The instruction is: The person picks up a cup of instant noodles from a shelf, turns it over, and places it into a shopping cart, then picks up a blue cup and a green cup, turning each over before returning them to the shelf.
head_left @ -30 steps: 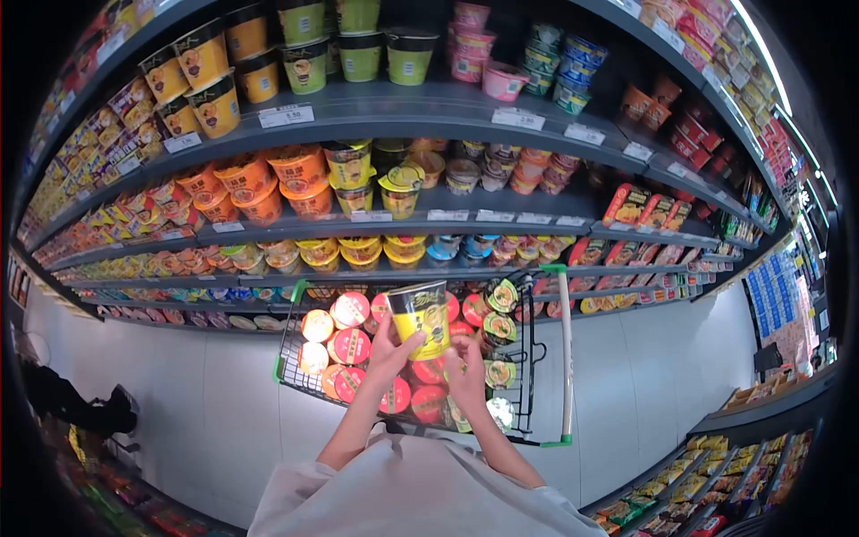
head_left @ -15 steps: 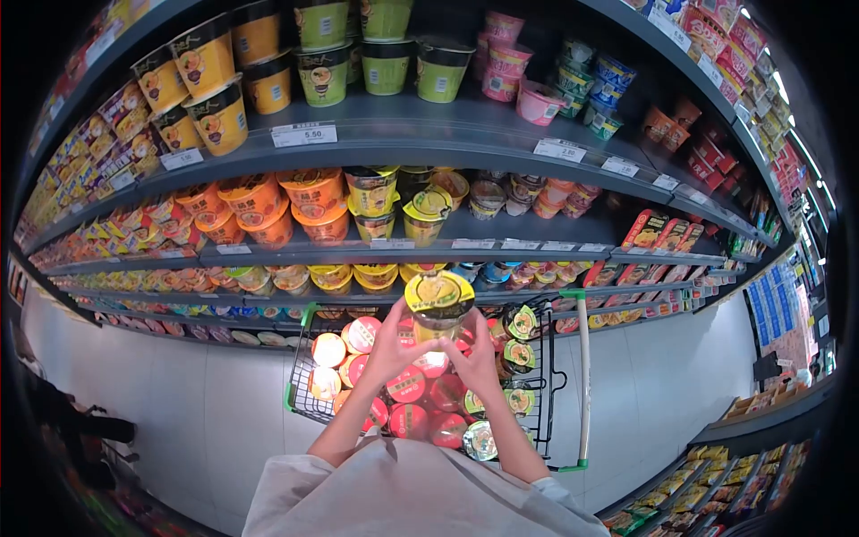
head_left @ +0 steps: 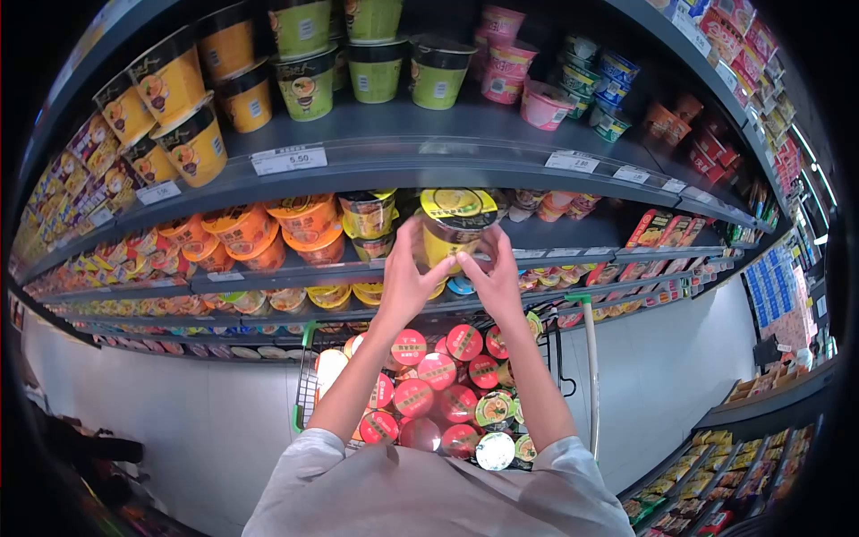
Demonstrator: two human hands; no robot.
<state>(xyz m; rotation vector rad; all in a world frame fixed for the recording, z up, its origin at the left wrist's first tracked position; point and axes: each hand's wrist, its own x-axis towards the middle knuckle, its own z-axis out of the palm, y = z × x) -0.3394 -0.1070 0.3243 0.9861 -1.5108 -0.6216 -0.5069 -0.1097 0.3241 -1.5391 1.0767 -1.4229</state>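
1. On my head feed, both hands are on one yellow cup (head_left: 456, 231), black band near the top, yellow lid facing up toward the camera.
2. Left hand (head_left: 410, 279): fingers curved around the cup's left side, thumb at its lower front. Right hand (head_left: 494, 279): same on the right side, thumb at the lower front. I read it as a two-hand pinch, thumbs near each other, palms apart.
3. Cup is in front of the middle shelf (head_left: 555, 251), below the upper shelf (head_left: 429, 159) edge. Can't tell from here whether its base touches the shelf.
4. Left of it on that level: a stack of yellow-lidded cups (head_left: 367, 215), then orange tubs (head_left: 307, 228).
5. Upper shelf, left to right: yellow-orange cups (head_left: 192, 148), green cups (head_left: 441, 79), pink cups (head_left: 544, 103). I can read 5.50 on one price tag (head_left: 289, 160).
6. Cart (head_left: 594, 385) is below the hands, forearms reaching over it. Inside: many red-lidded cups (head_left: 438, 370), with green-lidded cups (head_left: 494, 410) toward the right and a white-looking lid (head_left: 495, 452) at the near side, washed out by glare.
7. Bottom right of my view: a low rack (head_left: 725, 479) of packets. Left edge is dark, too blurred to make out.
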